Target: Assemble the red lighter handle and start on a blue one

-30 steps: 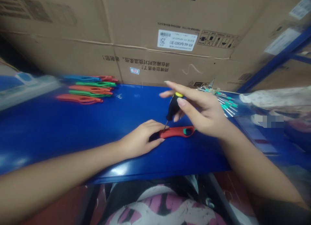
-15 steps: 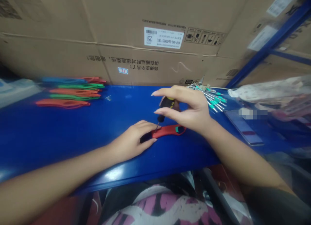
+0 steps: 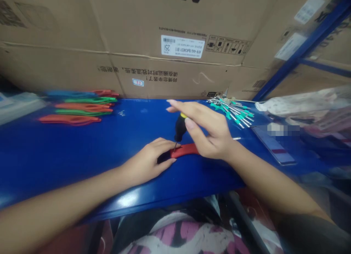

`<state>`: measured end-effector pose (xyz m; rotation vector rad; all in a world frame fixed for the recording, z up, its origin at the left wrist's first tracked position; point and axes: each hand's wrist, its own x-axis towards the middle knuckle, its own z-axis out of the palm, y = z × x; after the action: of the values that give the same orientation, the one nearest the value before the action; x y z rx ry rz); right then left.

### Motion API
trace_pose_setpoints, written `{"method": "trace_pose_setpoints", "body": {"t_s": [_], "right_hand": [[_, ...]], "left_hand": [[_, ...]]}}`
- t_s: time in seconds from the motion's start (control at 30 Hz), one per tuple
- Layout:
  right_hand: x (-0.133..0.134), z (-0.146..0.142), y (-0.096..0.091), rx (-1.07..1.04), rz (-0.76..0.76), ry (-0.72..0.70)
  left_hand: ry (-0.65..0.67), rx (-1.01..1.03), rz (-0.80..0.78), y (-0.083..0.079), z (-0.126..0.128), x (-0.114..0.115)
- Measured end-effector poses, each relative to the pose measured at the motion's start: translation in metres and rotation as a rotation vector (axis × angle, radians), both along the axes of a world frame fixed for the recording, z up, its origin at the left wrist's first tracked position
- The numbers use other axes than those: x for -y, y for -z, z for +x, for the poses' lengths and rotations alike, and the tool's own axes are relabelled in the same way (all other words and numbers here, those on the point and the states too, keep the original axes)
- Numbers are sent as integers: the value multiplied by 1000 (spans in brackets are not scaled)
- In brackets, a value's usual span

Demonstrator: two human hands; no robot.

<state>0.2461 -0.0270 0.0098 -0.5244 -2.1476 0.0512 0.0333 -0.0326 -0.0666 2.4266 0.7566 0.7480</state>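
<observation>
Head view: a large cardboard box [image 3: 131, 27] walls off the far side of your workspace, its printing upside down to you. In front of it spreads your glossy blue table [image 3: 137, 131], light glaring near its front edge. At the right, a blue bar [image 3: 323, 31] slants up across the cardboard, and pale, blurred bags [image 3: 290, 100] sit below it. Your patterned clothing [image 3: 189, 235] shows below the table edge.

A row of coloured handles [image 3: 82, 107], blue, green and orange-red, lies at the far left by the box. Your right hand [image 3: 211, 131] grasps a screwdriver [image 3: 180, 129], black with yellow, tip down. Your left hand [image 3: 149, 157] pinches one end of a red handle [image 3: 188, 149] between thumb and fingers; that piece lies on the table between your hands, its other end hidden behind the right one. The screwdriver tip meets it near the pinched end.

Teal-and-silver rods [image 3: 236, 113] fan out beyond your right hand, and a phone-like slab [image 3: 274, 146] lies to their right. A white label [image 3: 182, 46] and a smaller sticker [image 3: 138, 82] mark the cardboard.
</observation>
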Motion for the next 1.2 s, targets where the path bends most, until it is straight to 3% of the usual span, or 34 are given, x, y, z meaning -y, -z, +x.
{"method": "trace_pose_setpoints", "body": {"t_s": [0.1, 0.23, 0.3, 0.43, 0.5, 0.67, 0.73, 0.83, 0.9, 1.07, 1.13, 1.2], "right_hand": [[0, 0, -1, 20, -154, -64], [-6, 3, 1, -3, 115, 49], [-7, 5, 2, 22, 172, 78], [-6, 4, 2, 74, -150, -30], [-7, 5, 3, 69, -213, -50], [-13, 10, 6, 82, 122, 83], [-13, 10, 5, 113, 153, 49], [-9, 6, 4, 85, -72, -100], [-8, 4, 5, 33, -172, -118], [-12, 6, 7, 28, 144, 55], [-12, 6, 6, 42, 53, 36], [-11, 4, 6, 7, -141, -11]], "left_hand": [[6, -7, -10, 0, 0, 0], [7, -2, -3, 1, -1, 0], [8, 1, -7, 1, -1, 0], [20, -9, -31, 0, -1, 0], [27, -12, -34, 0, -1, 0], [27, -2, -26, 0, -2, 0], [19, -2, -27, -1, -2, 0], [16, -4, -25, -1, -2, 1], [10, -6, -23, -1, -2, 1], [-1, -9, -15, -1, -1, 1], [3, -4, -16, -2, -1, 1], [9, -7, -21, -2, -2, 0]]}}
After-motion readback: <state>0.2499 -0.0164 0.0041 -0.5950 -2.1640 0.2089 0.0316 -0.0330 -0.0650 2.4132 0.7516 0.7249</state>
